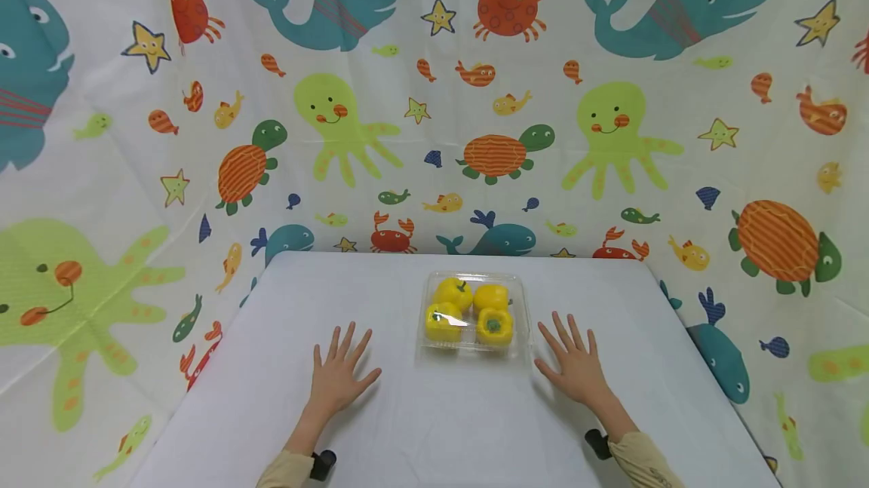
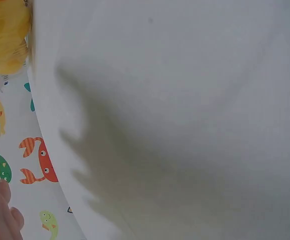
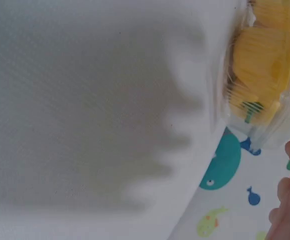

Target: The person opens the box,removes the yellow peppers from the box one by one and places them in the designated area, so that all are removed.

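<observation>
Our sleeves (image 1: 285, 469), bottom of frame, lead to a left hand (image 1: 336, 376) and right hand (image 1: 575, 369) spread wide, empty; the box (image 1: 521, 316) of peppers (image 1: 443, 323), lower centre, likely needs even, gentle pressure from both sides.

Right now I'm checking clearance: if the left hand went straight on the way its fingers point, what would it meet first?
Probably the patterned cloth behind the table. The left hand would seemingly pass left of the clear container, though depth is unclear.

peppers (image 1: 453, 292): yellow, green stems (image 1: 493, 326) | container (image 1: 522, 314): clear | tabletop (image 1: 448, 428): white | sleeves (image 1: 288, 471): tan | curtain (image 1: 441, 122): white, multicoloured sea-animal print
</observation>
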A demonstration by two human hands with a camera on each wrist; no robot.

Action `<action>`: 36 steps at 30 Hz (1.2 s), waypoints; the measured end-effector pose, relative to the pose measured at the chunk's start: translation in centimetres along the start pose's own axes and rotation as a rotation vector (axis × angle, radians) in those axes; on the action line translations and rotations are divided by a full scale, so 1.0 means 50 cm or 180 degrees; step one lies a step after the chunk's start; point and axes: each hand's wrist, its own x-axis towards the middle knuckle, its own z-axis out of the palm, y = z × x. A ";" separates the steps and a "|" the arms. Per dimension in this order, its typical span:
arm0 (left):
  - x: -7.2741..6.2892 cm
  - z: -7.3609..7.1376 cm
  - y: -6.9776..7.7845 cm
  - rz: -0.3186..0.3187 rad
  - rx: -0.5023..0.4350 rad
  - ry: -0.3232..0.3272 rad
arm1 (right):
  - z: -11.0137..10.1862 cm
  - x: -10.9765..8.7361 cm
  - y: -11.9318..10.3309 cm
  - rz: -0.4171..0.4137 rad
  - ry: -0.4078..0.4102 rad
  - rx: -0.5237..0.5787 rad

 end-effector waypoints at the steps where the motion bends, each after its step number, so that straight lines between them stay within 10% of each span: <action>1: 0.000 0.000 0.001 0.0024 -0.0004 0.0044 | -0.001 0.001 -0.002 0.0007 -0.0028 0.0007; 20: 0.006 -0.007 0.032 0.0213 -0.0026 0.0276 | -0.003 0.007 -0.032 -0.0027 -0.0123 0.0058; 36: 0.030 -0.009 0.101 0.0032 -0.0762 0.0119 | 0.000 0.036 -0.090 -0.0167 0.0117 0.0261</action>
